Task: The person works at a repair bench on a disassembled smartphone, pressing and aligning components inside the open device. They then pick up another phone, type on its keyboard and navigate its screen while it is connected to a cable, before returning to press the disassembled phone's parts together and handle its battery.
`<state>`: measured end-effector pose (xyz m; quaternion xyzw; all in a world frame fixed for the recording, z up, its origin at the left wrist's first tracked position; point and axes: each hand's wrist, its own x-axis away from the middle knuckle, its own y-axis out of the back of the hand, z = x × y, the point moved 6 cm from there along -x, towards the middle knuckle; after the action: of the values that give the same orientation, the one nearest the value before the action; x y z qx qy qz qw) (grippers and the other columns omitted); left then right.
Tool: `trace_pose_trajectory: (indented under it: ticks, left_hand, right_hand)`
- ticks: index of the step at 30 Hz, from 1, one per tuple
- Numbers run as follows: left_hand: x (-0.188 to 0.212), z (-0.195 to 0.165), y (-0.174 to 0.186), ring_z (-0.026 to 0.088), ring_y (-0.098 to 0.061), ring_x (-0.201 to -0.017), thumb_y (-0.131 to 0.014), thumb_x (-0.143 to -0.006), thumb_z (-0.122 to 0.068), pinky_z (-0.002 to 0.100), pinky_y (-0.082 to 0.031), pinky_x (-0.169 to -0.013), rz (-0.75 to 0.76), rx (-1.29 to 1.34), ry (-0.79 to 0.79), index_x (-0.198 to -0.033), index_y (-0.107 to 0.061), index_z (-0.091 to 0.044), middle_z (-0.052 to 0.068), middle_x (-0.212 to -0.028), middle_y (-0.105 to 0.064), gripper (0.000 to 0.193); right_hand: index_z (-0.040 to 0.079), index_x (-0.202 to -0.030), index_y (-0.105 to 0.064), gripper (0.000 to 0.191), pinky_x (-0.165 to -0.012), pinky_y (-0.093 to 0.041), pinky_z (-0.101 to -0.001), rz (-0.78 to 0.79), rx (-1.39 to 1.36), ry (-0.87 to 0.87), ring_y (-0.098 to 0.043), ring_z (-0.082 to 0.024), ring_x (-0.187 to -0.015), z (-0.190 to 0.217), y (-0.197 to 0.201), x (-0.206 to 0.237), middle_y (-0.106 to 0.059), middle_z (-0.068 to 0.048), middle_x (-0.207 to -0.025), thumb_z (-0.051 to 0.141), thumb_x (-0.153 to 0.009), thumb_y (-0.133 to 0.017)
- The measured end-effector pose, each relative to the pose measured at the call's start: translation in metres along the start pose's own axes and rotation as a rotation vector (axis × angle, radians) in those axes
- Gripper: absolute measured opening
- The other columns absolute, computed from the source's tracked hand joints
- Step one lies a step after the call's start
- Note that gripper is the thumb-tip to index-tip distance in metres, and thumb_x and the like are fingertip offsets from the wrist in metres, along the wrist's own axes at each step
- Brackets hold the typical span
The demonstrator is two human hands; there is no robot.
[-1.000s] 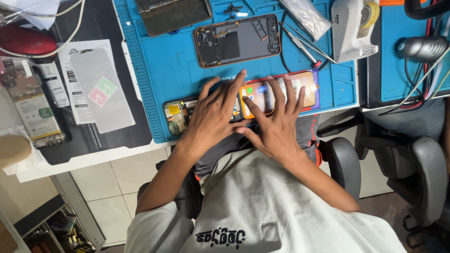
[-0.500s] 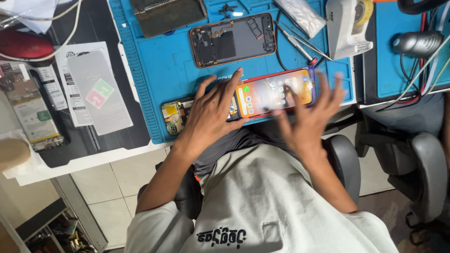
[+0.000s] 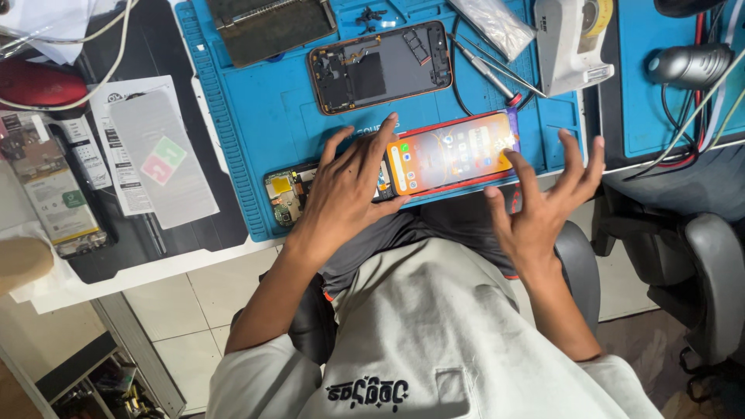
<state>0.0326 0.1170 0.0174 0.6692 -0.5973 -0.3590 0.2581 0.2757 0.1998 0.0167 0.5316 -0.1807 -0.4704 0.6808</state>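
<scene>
While left hand [image 3: 349,190] pins lit phone [image 3: 450,151], right hand [image 3: 543,206] hovers beside, grip wide.

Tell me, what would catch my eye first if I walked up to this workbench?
Most likely the lit phone screen, glowing orange at the near edge of the blue work mat. The left hand rests on its left end, while the right hand hovers with fingers spread by its right end. Just behind it lies an opened phone frame, its insides bare.
</scene>
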Motion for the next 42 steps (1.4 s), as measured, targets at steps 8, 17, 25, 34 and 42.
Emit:
trace_pose_trajectory:
  ticks: [8,17,25,34,42]
  left_hand:
    - [-0.001,-0.003,0.003,0.029,-0.063,-0.122,-0.092,-0.073,-0.032,0.05,-0.033,-0.119,0.011,0.005,0.008,-0.161,-0.02,-0.003,0.017,-0.133,-0.064,0.116]
    - [0.0,-0.002,0.003,0.029,-0.063,-0.121,-0.092,-0.074,-0.033,0.05,-0.033,-0.119,-0.001,0.0,0.004,-0.16,-0.022,-0.003,0.017,-0.132,-0.065,0.115]
    - [-0.001,-0.001,0.001,0.028,-0.064,-0.121,-0.091,-0.075,-0.034,0.05,-0.032,-0.12,0.001,-0.014,0.01,-0.16,-0.023,-0.003,0.017,-0.129,-0.066,0.113]
    - [-0.001,-0.003,0.003,0.028,-0.064,-0.122,-0.091,-0.072,-0.03,0.049,-0.032,-0.12,-0.009,-0.009,0.003,-0.16,-0.022,-0.003,0.016,-0.134,-0.065,0.115]
    - [0.0,0.001,-0.001,0.028,-0.064,-0.12,-0.091,-0.075,-0.034,0.05,-0.032,-0.12,0.006,-0.017,0.019,-0.16,-0.023,-0.003,0.017,-0.128,-0.066,0.113]
  right_hand:
    - [0.02,-0.136,-0.071,0.06,-0.121,-0.009,-0.0731,0.159,-0.04,0.22,-0.011,-0.055,-0.153,0.055,-0.037,0.012,-0.029,-0.031,-0.161,0.063,-0.095,-0.068]
    - [0.019,-0.138,-0.07,0.059,-0.125,-0.011,-0.0713,0.102,-0.041,0.146,-0.011,-0.054,-0.155,0.035,-0.028,0.015,-0.027,-0.028,-0.164,0.061,-0.098,-0.069]
    - [0.017,-0.137,-0.071,0.056,-0.126,-0.014,-0.0704,0.006,-0.003,0.02,-0.008,-0.052,-0.158,0.009,-0.015,0.015,-0.028,-0.027,-0.166,0.058,-0.1,-0.068]
    - [0.02,-0.13,-0.074,0.061,-0.122,-0.013,-0.0731,0.129,-0.115,0.263,-0.011,-0.052,-0.153,0.066,-0.046,0.028,-0.029,-0.027,-0.16,0.064,-0.089,-0.073]
    - [0.017,-0.133,-0.074,0.051,-0.127,-0.013,-0.0668,-0.084,-0.043,-0.073,-0.007,-0.049,-0.156,-0.004,-0.011,0.023,-0.025,-0.021,-0.168,0.058,-0.105,-0.065]
